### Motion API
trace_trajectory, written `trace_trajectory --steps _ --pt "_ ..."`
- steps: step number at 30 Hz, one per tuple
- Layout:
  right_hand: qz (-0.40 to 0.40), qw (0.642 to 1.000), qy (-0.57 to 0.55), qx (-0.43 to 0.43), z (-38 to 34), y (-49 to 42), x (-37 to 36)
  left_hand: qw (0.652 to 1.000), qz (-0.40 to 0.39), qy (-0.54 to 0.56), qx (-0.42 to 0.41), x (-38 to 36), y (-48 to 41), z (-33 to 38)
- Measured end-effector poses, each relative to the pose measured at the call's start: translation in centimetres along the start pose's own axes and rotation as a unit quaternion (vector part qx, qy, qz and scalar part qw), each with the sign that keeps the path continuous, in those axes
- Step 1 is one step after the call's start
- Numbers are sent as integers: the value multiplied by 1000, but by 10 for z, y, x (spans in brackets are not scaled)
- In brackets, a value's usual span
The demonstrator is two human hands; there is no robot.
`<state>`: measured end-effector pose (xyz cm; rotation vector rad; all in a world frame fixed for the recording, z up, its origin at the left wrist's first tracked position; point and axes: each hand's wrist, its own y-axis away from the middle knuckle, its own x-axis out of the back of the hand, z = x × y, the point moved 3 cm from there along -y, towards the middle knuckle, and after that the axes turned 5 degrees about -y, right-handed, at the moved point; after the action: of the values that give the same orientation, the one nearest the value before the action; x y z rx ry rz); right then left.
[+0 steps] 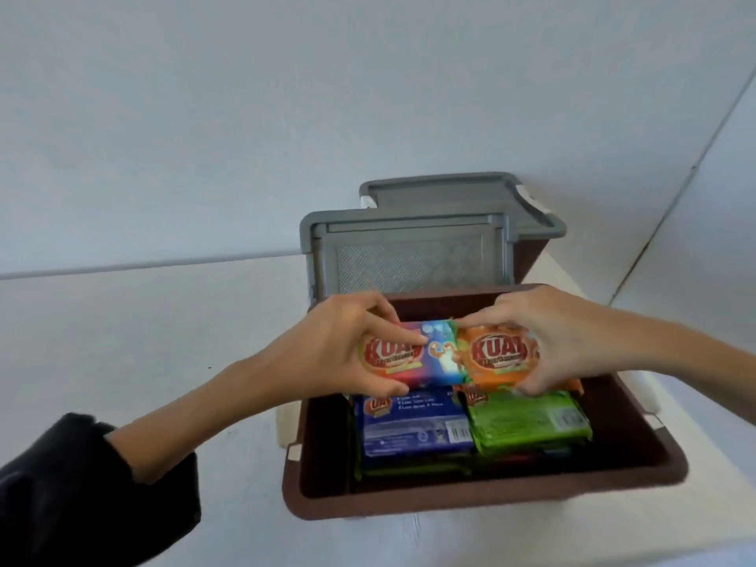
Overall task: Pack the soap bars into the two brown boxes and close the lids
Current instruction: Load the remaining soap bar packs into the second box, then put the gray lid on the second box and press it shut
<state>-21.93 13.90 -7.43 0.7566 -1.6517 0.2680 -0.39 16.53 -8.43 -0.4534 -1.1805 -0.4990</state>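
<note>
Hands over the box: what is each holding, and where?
Left hand grips the red-and-blue soap bar by its left end; right hand grips the orange soap bar by its right end.

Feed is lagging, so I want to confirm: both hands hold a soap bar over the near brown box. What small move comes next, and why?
Probably lower both bars into the far side of the open brown box. The left hand grips the purple-blue bar and the right hand the orange bar, side by side above it, behind the blue pack and green pack lying inside.
</note>
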Motion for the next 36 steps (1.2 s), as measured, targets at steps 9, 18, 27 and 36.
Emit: trace_trajectory --steps 9,18,27,36 --pt "-35 998 44 -7 11 23 -43 996 -49 -68 -30 -48 0 17" --pt "24 999 13 30 9 24 -21 986 14 -154 -57 -35 -2 23" --pt "230 971 -52 25 28 -24 9 972 196 -125 13 10 -47 -31" --pt "266 950 -78 -145 80 -76 0 954 215 -44 204 -11 -57 -125"
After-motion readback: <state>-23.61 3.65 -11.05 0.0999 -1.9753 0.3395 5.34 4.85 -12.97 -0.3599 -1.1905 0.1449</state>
